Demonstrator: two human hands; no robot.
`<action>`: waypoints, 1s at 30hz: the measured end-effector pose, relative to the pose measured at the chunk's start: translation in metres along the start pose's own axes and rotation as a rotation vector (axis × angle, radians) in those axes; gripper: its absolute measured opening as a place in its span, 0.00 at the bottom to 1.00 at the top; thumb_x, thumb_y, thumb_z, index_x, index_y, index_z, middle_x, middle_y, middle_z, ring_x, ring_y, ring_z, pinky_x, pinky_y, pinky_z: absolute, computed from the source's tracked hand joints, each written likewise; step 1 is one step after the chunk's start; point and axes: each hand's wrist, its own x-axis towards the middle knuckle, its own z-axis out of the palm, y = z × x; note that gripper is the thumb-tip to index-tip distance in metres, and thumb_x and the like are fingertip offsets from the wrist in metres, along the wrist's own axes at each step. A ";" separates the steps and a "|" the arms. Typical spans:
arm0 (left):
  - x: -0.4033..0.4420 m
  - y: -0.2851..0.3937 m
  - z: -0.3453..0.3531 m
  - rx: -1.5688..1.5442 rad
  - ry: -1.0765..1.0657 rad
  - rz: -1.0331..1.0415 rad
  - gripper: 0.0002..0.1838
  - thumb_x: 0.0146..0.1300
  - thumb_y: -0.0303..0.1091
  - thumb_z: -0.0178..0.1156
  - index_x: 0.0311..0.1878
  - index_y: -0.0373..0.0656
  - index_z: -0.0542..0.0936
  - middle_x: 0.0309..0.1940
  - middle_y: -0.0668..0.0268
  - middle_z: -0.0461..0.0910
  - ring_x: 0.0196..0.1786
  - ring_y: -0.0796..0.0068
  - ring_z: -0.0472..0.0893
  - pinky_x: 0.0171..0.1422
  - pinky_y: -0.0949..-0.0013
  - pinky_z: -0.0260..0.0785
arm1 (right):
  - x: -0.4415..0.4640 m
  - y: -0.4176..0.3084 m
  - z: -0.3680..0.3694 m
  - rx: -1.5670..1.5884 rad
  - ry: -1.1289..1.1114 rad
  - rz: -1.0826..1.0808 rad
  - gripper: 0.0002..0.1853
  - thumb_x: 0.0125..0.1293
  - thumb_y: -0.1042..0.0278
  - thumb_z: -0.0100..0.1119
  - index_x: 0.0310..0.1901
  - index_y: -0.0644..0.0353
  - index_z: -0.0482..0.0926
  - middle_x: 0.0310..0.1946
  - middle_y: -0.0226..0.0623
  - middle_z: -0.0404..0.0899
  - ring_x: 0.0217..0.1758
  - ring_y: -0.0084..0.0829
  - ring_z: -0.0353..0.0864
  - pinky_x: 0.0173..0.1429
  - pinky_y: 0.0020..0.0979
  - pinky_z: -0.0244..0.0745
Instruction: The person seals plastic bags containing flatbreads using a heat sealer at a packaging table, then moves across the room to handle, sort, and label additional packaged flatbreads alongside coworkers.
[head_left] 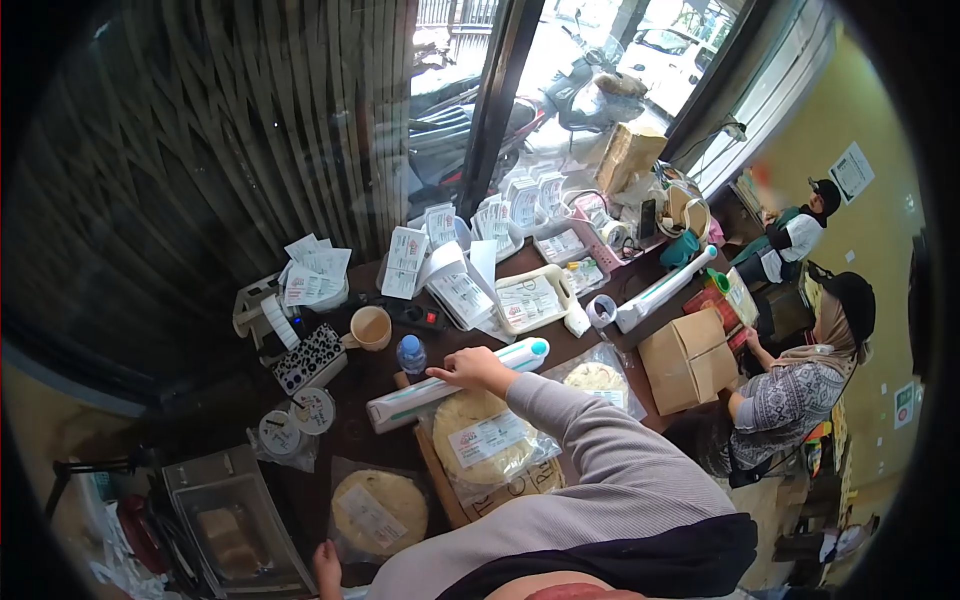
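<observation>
As the long white sealer [418, 402] lies across the table along the far edge of a bagged flatbread [485, 440], here's the right hand [475, 369] on top of it, fingers bent over the body; whether they close around it, I can't tell. That bread sits on lettered cardboard [491, 508], its label facing up. Down to the left, a second bagged flatbread [380, 512] lies flat, and the left hand [327, 568] is right at its bag's edge, partly out of frame; can't tell if it's pinching anything. Just past the sealer stands a blue-capped bottle [411, 355], with a mug [371, 328] near it. Farther out, stacks of printed labels [463, 300] crowd the window side. Off right, a cardboard box [688, 360], and beside it a person in a patterned top [795, 410].
</observation>
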 end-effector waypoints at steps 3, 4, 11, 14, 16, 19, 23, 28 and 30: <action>0.003 -0.004 0.003 -0.061 -0.002 -0.037 0.20 0.73 0.42 0.50 0.26 0.39 0.73 0.18 0.73 0.68 0.24 0.83 0.64 0.29 0.73 0.58 | -0.002 -0.001 -0.002 0.005 0.010 0.009 0.40 0.63 0.24 0.35 0.34 0.55 0.85 0.27 0.42 0.83 0.34 0.44 0.83 0.39 0.40 0.76; 0.007 -0.011 0.002 -0.044 -0.003 -0.030 0.20 0.73 0.41 0.50 0.26 0.39 0.73 0.18 0.73 0.68 0.24 0.83 0.63 0.29 0.73 0.58 | -0.002 -0.001 -0.003 0.005 0.011 0.013 0.40 0.63 0.24 0.35 0.33 0.55 0.85 0.27 0.42 0.83 0.34 0.44 0.83 0.38 0.40 0.76; 0.031 -0.059 0.002 0.122 0.094 0.200 0.20 0.71 0.43 0.53 0.25 0.39 0.73 0.17 0.71 0.69 0.24 0.82 0.63 0.29 0.70 0.59 | -0.004 0.003 -0.001 0.011 0.037 0.015 0.40 0.61 0.23 0.37 0.31 0.55 0.84 0.26 0.42 0.83 0.33 0.44 0.83 0.38 0.40 0.76; 0.051 -0.068 0.008 0.198 0.143 0.237 0.21 0.71 0.44 0.53 0.26 0.38 0.73 0.18 0.70 0.70 0.24 0.81 0.64 0.29 0.69 0.59 | -0.006 0.003 0.001 0.024 0.068 0.028 0.40 0.60 0.22 0.38 0.30 0.56 0.84 0.26 0.42 0.83 0.32 0.45 0.83 0.38 0.41 0.76; 0.054 -0.061 0.015 0.158 0.101 0.190 0.21 0.71 0.44 0.53 0.26 0.37 0.73 0.18 0.70 0.70 0.25 0.80 0.64 0.30 0.68 0.60 | -0.009 0.002 -0.002 0.042 0.060 0.034 0.41 0.60 0.22 0.38 0.31 0.57 0.85 0.26 0.43 0.83 0.33 0.46 0.83 0.39 0.42 0.77; 0.056 -0.054 0.018 0.098 0.039 0.124 0.21 0.71 0.45 0.52 0.27 0.36 0.74 0.19 0.69 0.71 0.25 0.80 0.65 0.30 0.68 0.61 | -0.011 0.001 -0.005 0.038 0.046 0.040 0.41 0.61 0.23 0.37 0.32 0.59 0.85 0.28 0.45 0.83 0.35 0.46 0.83 0.41 0.42 0.77; 0.053 -0.050 0.011 0.042 -0.025 0.076 0.22 0.72 0.45 0.51 0.29 0.35 0.74 0.19 0.68 0.71 0.26 0.78 0.66 0.31 0.67 0.61 | -0.016 0.000 -0.001 0.036 0.163 0.040 0.40 0.60 0.24 0.40 0.29 0.57 0.84 0.25 0.44 0.83 0.32 0.46 0.83 0.37 0.41 0.76; 0.036 -0.051 -0.006 0.001 -0.092 0.053 0.23 0.72 0.46 0.50 0.30 0.33 0.74 0.20 0.67 0.72 0.26 0.77 0.66 0.33 0.66 0.63 | -0.018 0.006 0.025 -0.103 0.604 -0.057 0.26 0.59 0.39 0.57 0.23 0.58 0.81 0.27 0.42 0.82 0.34 0.44 0.83 0.38 0.39 0.76; 0.032 -0.049 -0.011 0.076 -0.102 0.125 0.24 0.72 0.48 0.50 0.30 0.33 0.75 0.21 0.65 0.74 0.27 0.75 0.67 0.34 0.65 0.64 | -0.016 0.012 0.042 0.106 0.812 -0.149 0.19 0.56 0.48 0.64 0.29 0.60 0.81 0.40 0.44 0.82 0.49 0.46 0.80 0.52 0.40 0.74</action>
